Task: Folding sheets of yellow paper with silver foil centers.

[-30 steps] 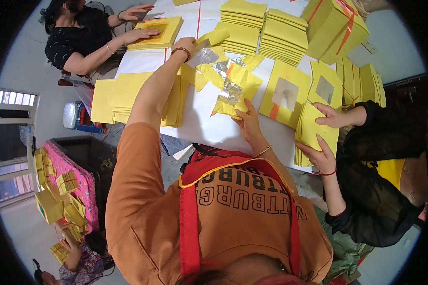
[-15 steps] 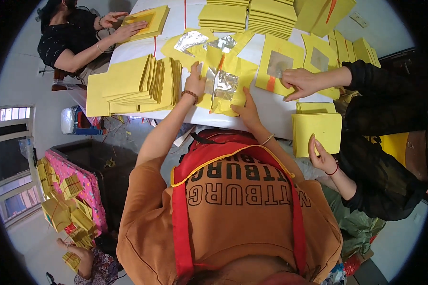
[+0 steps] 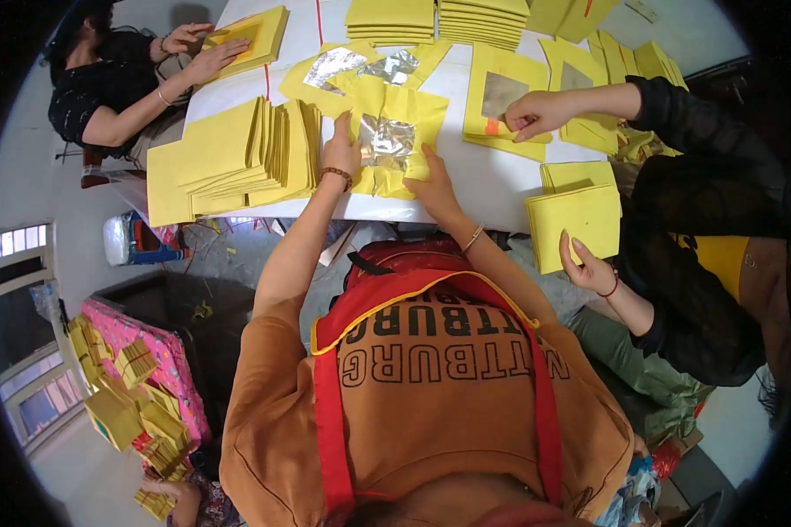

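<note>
A yellow paper sheet with a silver foil square (image 3: 387,140) at its middle lies creased on the table in front of me. My left hand (image 3: 341,151) grips its left edge, fingers pointing away from me. At the lower right corner, my right hand (image 3: 434,186) holds the paper between thumb and fingers. Just beyond lie more yellow sheets with crinkled foil pieces (image 3: 332,67), partly under this one. Close to my left hand stands a thick stack of folded yellow paper (image 3: 228,158).
At right, a co-worker's hand (image 3: 536,114) touches yellow paper with a grey foil square; their other hand (image 3: 591,268) holds a yellow paper pile (image 3: 576,224). Another person (image 3: 105,88) works at far left. Tall yellow stacks (image 3: 479,22) stand on the white table's far side.
The orange strip and loose fold over my sheet no longer show; one foil square now lies uncovered at its middle. The whole view has shifted slightly.
</note>
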`<state>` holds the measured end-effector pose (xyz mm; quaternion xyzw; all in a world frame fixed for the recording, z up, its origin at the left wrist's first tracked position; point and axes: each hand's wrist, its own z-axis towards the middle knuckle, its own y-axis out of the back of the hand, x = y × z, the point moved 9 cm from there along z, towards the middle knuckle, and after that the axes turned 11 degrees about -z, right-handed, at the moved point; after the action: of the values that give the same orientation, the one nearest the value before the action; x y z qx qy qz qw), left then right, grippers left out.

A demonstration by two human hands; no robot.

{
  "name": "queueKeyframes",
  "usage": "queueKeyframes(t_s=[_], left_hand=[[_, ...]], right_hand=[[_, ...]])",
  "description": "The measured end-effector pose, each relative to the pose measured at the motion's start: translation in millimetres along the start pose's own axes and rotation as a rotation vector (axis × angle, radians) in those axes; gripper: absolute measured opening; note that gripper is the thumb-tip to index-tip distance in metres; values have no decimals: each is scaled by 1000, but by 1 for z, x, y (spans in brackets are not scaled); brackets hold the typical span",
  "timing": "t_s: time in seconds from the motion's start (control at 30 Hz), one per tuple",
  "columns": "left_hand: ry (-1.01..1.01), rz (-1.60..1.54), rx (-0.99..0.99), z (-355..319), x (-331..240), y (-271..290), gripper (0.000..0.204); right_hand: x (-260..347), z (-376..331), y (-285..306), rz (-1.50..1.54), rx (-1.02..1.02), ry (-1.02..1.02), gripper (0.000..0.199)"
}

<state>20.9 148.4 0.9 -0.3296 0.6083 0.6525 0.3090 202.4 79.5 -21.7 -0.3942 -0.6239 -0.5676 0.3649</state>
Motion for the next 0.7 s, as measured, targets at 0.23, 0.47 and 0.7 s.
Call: queueKeyframes(t_s=[0.23, 0.47, 0.7], left_hand=[[-248, 341, 17, -9, -50, -9, 46], [-504, 435, 146, -22, -38, -57, 46], [-518, 538, 111, -30, -37, -60, 47]], right_hand=[[11, -2, 3, -164, -137, 142, 62], [22, -4, -3, -203, -69, 166, 56], [83, 25, 5, -790, -73, 469, 42]])
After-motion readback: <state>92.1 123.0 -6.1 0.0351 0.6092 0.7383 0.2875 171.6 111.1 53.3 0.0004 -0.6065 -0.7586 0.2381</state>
